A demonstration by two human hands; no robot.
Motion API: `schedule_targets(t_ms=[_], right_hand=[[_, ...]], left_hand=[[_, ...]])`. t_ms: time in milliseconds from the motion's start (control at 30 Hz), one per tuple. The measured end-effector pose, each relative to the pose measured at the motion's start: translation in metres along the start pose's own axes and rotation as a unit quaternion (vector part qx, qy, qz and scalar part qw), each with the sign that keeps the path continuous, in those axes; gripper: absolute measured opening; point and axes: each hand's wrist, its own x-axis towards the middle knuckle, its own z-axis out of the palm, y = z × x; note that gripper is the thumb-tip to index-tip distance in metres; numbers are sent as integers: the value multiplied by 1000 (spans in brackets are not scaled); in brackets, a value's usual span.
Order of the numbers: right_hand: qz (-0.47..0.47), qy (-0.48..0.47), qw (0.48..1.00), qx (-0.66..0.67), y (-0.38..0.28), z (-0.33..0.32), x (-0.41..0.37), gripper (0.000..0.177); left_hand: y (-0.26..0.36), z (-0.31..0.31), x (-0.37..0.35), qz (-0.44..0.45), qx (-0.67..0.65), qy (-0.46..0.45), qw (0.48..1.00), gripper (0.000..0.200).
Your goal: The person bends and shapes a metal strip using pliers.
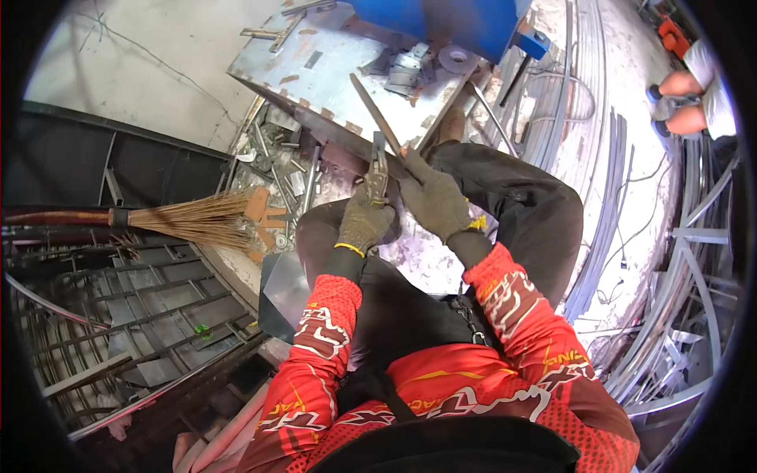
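Note:
Both my hands wear grey knit gloves and are held close together above my knees, in front of a low metal-topped workbench (307,91). My left hand (367,219) is closed round a metal hand tool (378,169) that looks like locking pliers, its narrow end pointing up. In my right hand (432,199) is the lower end of a long, narrow brown-grey bar (372,109). It slants up and left, its far end overlapping the bench top. A pile of small metal brackets (407,72) and a round ring-shaped roll (457,59) sit on the bench beyond the bar.
A straw broom (185,218) lies at left beside a dark metal grid frame (150,307). Metal scraps (296,183) litter the floor by the bench. Long metal strips (603,205) run along the floor at right. A blue object (441,24) stands on the bench; another person (694,91) is at upper right.

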Motion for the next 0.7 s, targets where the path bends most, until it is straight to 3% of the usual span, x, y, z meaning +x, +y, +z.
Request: schedule_targets(t_ms=[67,100,267,333,400,467,533,600,700], right_hand=[[-26,16,999,-33,7,2,-2,59],[-49,32,997,-40,14,2,-17,59],[-60,51,997,-24,41,14,-66,60],[-125,86,988,-33,34,14,-49,60],[-89,74,993,24,9,4,-33,59],[-51,60,993,84,0,3,-28,58],[-119,132,983,50,9,8,-31,60],[-99,98,990,31,23,15,-57,60],[-73,61,995,14,26,18,-65,60]], left_hand=[[-6,0,3,-40,57,4,998,55],[-10,2,5,21,100,12,995,53],[-3,4,0,-5,28,2,1000,60],[8,3,4,1,30,-2,1000,65],[22,1,5,151,194,33,969,67],[33,-3,5,98,167,1,981,67],[26,-3,6,45,138,-36,989,67],[12,1,9,188,239,19,952,66],[11,4,10,213,249,42,944,66]])
